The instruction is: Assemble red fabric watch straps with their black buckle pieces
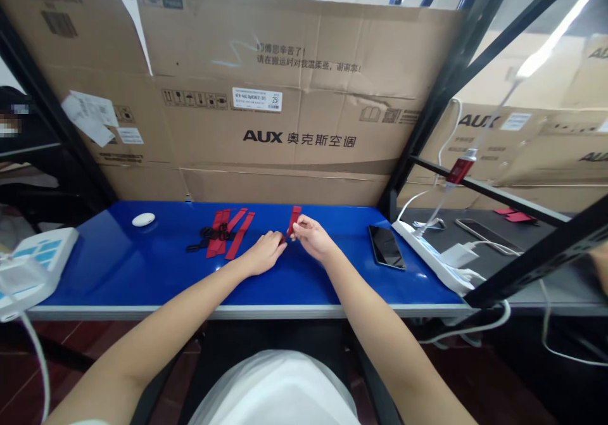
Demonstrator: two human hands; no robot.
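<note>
A short red strip (295, 215), fabric or ribbon by its look, stands up from the blue tabletop between my two hands. My right hand (311, 235) pinches it between thumb and fingers. My left hand (266, 252) rests low on the table, its curled fingertips closed at the strip's lower end, where a small dark part shows; the fingers hide most of it. Left of my hands lies a loose pile of several red strips (241, 235), with a tangle of black looped pieces (219, 232) on top.
A black phone (386, 246) lies to the right, beside a white power strip (434, 260) with plugs and cables. An oval white object (143, 220) sits at the back left, another power strip (40, 266) at the left edge. Cardboard (294, 114) walls off the back; a dark metal frame (430, 95) rises at the right.
</note>
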